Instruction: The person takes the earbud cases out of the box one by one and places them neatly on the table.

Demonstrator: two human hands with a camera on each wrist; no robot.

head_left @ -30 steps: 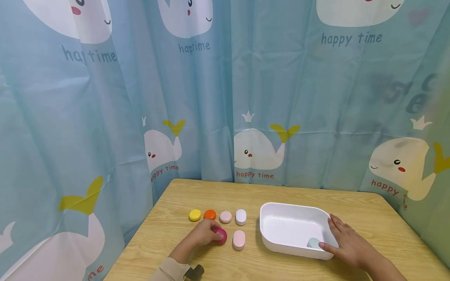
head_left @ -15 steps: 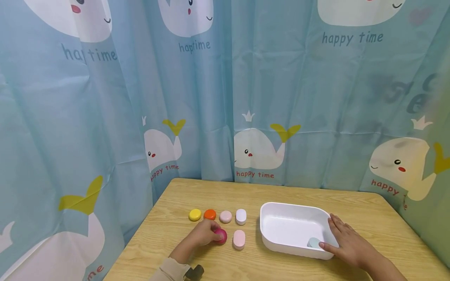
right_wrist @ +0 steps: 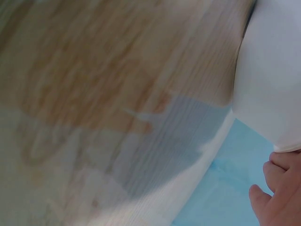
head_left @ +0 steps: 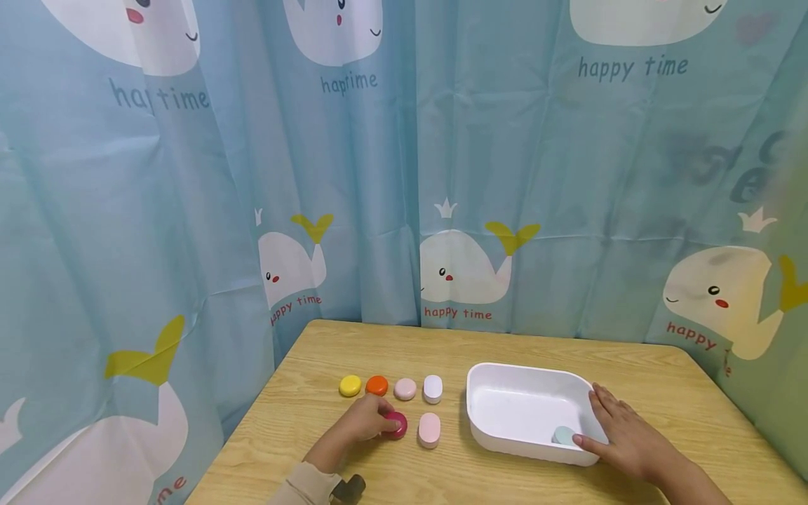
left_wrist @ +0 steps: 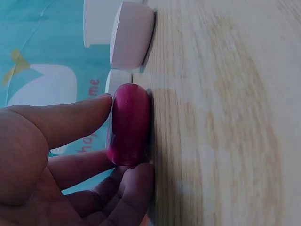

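Observation:
My left hand is at a round, glossy magenta case on the table. In the left wrist view, the thumb touches the upper face of the magenta case and fingers lie against its side, pinching it. An oblong pale pink case stands just to its right. My right hand rests on the right end of a white plastic bin, fingers extended along the rim and thumb over the front right corner. Inside, near that thumb, lies a pale mint round case.
Behind the left hand runs a row of cases: yellow, orange, round pale pink and oblong white. All stand on a wood-grain table. A blue whale-print curtain hangs along the table's back and left.

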